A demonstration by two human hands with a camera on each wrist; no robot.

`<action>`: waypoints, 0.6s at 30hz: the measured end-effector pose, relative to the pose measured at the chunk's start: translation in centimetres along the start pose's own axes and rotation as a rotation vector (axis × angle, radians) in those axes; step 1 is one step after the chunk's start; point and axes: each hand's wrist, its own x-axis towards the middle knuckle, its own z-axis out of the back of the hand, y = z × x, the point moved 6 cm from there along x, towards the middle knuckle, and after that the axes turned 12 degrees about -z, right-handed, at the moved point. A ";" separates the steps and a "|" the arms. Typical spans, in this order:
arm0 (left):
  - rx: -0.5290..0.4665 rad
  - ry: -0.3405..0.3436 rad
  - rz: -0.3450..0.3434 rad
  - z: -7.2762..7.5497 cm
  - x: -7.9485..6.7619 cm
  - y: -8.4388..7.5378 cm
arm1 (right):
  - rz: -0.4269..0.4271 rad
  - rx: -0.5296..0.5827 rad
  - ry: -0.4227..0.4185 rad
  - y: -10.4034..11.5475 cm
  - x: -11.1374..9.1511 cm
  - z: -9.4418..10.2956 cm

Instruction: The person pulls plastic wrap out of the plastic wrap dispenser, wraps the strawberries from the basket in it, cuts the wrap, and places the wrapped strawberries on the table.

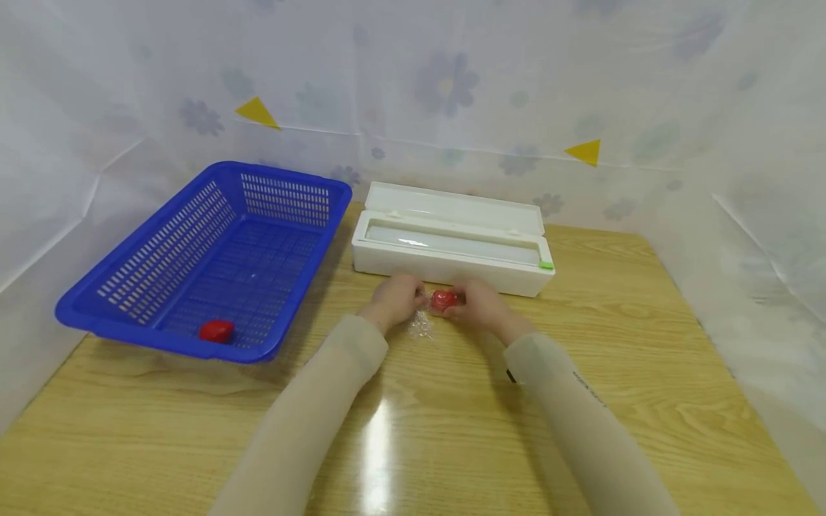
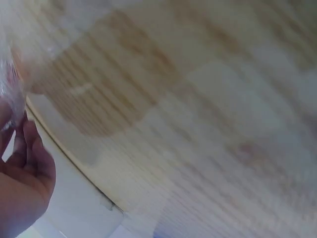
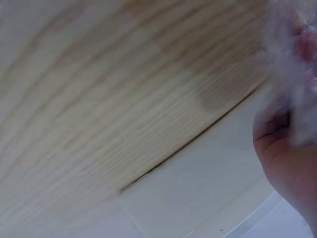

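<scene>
Between the two hands is a small red object (image 1: 442, 301) with clear plastic film (image 1: 421, 325) about it; its exact kind cannot be made out. My right hand (image 1: 480, 307) grips the red object from the right. Curled fingers of my left hand (image 1: 396, 299) pinch the film on the left side. In the left wrist view the film (image 2: 11, 87) bunches above the left fingers. The right wrist view shows blurred film (image 3: 292, 69) over the red object. Just behind both hands stands a white cling film dispenser box (image 1: 445, 266), its lid (image 1: 454, 208) raised and a roll inside.
On the left stands a blue plastic basket (image 1: 303, 287) with slotted sides, and another red object (image 1: 216, 331) lies in its near end. A green tab (image 1: 546, 265) sits at the dispenser's right end. Patterned sheeting (image 1: 445, 86) hangs behind the wooden table (image 1: 645, 344).
</scene>
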 end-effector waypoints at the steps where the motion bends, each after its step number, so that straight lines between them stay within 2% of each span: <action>1: 0.006 -0.002 0.010 0.0 0.0 -0.1 | -0.003 -0.001 0.002 0.0 0.0 -0.1; 5: 0.038 -0.008 0.052 0.1 -0.1 -0.4 | -0.045 -0.001 0.011 -0.2 -0.2 -0.3; 10: -0.017 -0.042 0.142 0.1 -0.4 -0.5 | -0.082 -0.007 -0.003 0.3 -0.8 0.0; 14: -0.085 -0.122 0.209 0.2 -0.6 -0.4 | -0.035 -0.005 -0.075 1.5 -1.6 0.3; 18: -0.222 -0.258 0.260 0.6 -0.6 -0.3 | -0.015 -0.019 -0.203 2.6 -2.3 0.7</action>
